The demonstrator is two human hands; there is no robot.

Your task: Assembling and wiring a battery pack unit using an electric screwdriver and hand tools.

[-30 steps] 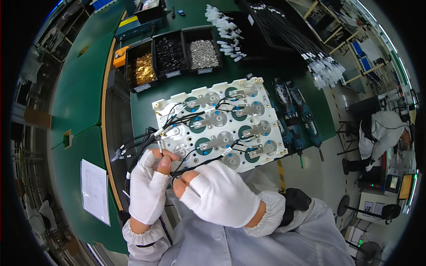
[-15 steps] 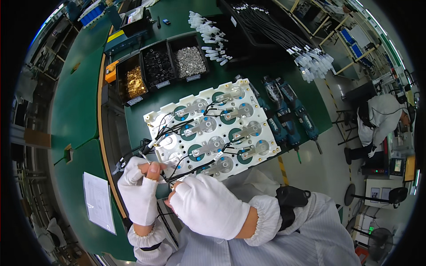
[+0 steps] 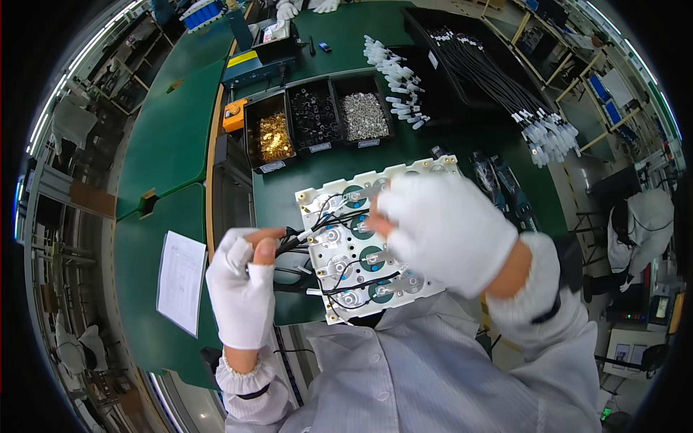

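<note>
A white moulded plate with round openings, clear plastic pieces and blue dots lies in front of me. Black cables with white sleeves run across it and off its left edge. My left hand, in a white fingerless glove, is at that edge, thumb and forefinger closed around the cables; their ends are hidden by the hand. Over the plate's right half hangs my right hand, gloved alike and blurred by motion. Its bent fingertips are above the plate's middle, and whether they hold anything is unclear.
Beyond the plate stand bins of brass-coloured parts, black parts and silvery parts. A cable tray is at the back right. Power screwdrivers lie right of the plate, a paper sheet left. Another person's gloved hand shows at the top.
My right hand has risen from the plate's near left corner and swung right over it. My left hand has shifted from a pale connector to the black cables. The whole view has shifted.
</note>
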